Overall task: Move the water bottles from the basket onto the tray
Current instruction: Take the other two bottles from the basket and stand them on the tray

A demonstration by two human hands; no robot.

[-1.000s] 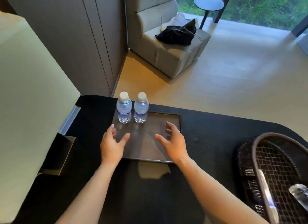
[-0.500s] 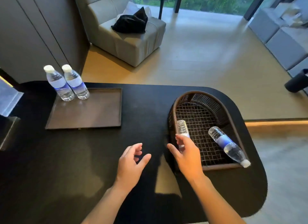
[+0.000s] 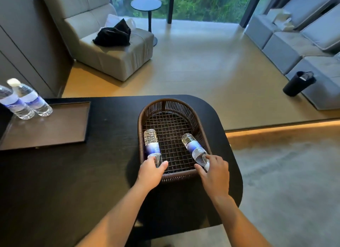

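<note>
Bottles [image 3: 152, 143] [image 3: 194, 149] lie in the basket [image 3: 185, 174], each hand's [image 3: 151, 171] [image 3: 215, 171] fingers curled around one.

Single head view, seen from above and behind the hands.
The black table [image 3: 77, 173] is looked down on steeply at close range; the floor [image 3: 202, 72] and window [image 3: 202, 4] are taken in beyond, bent by the wide lens.

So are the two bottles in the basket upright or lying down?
Lying down. Both bottles rest flat on the basket mesh.
</note>
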